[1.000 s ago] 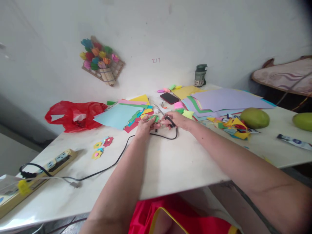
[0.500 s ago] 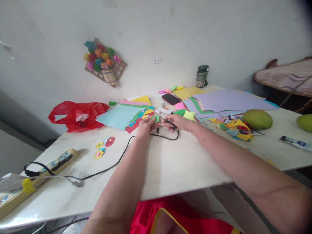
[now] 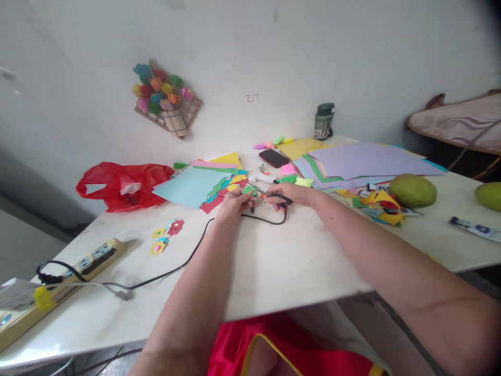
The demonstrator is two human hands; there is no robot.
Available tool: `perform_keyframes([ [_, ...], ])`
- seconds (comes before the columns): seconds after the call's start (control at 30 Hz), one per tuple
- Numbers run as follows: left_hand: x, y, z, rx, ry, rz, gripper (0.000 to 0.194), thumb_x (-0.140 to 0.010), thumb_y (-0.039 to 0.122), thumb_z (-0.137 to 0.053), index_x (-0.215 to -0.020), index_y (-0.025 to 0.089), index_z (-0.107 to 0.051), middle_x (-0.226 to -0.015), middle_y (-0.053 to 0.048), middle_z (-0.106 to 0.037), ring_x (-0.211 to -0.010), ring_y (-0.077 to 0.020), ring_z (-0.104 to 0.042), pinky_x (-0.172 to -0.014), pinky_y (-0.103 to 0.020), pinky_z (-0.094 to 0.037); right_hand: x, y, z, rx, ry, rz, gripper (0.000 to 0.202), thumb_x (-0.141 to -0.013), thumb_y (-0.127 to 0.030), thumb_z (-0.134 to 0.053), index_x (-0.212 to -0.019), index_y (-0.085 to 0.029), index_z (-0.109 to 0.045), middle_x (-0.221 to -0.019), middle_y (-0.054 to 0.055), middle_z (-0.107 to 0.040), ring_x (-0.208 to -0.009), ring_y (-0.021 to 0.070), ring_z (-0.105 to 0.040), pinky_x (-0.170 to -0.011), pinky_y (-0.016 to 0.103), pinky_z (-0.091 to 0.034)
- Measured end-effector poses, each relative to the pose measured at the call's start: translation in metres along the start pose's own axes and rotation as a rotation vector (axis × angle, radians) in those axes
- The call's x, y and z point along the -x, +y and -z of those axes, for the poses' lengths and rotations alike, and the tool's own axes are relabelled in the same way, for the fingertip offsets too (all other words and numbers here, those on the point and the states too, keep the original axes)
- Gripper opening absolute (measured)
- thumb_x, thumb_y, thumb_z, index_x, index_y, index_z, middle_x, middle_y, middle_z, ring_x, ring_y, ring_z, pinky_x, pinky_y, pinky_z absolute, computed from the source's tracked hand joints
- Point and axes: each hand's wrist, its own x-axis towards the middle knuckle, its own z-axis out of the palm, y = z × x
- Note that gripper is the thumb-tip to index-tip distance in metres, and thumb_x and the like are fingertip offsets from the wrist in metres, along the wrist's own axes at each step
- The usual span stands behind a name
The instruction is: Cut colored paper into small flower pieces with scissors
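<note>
Between the thumb and fingers of my left hand (image 3: 231, 204) is a small piece of green paper (image 3: 249, 191). My right hand (image 3: 287, 195) is closed around the black handles of a pair of scissors (image 3: 282, 198), whose metal blades point left toward the green paper. Whether the blades touch the paper is too small to tell. Just behind my hands lie coloured paper cut-outs (image 3: 219, 196) and a white glue gun (image 3: 261, 176). Several small paper flowers (image 3: 175, 226) lie on the table to the left of my left forearm.
A power strip (image 3: 88, 268) and black cord (image 3: 172, 272) lie at left, the cord running beneath my hands. A red plastic bag (image 3: 117, 183), phone (image 3: 274, 157), paper sheets (image 3: 364, 159), scraps (image 3: 381, 203), green fruit (image 3: 413, 190) and a tube (image 3: 475, 228) are around. A bottle (image 3: 324, 121) stands behind.
The scissors have turned slightly in my right hand, their handles now lying flatter and further right. My left hand keeps hold of the green paper in nearly the same place.
</note>
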Motion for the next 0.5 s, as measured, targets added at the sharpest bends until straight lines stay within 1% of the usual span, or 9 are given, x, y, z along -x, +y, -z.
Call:
perform_keyframes([
  [0.2, -0.0015, -0.0007, 0.0004, 0.005, 0.002, 0.015, 0.033, -0.056, 0.029, -0.085, -0.066, 0.012, -0.059, -0.060, 0.002, -0.058, -0.051, -0.0065, -0.050, -0.065, -0.028, -0.054, -0.0001, -0.0006, 0.0014, -0.006, -0.036, -0.015, 0.035, -0.077, -0.046, -0.069, -0.082, -0.013, -0.059, -0.062, 0.000, -0.062, -0.046, 0.0079, -0.054, -0.036, 0.018, -0.028],
  [0.5, -0.0012, -0.0017, -0.0001, -0.015, 0.016, -0.003, 0.030, -0.056, 0.028, -0.084, -0.063, 0.012, -0.060, -0.056, 0.002, -0.057, -0.049, -0.0060, -0.049, -0.066, -0.028, -0.055, 0.0012, -0.0042, -0.0001, 0.051, -0.026, -0.028, 0.034, -0.077, -0.046, -0.068, -0.081, -0.014, -0.059, -0.060, -0.001, -0.059, -0.044, 0.0069, -0.050, -0.037, 0.019, -0.028],
])
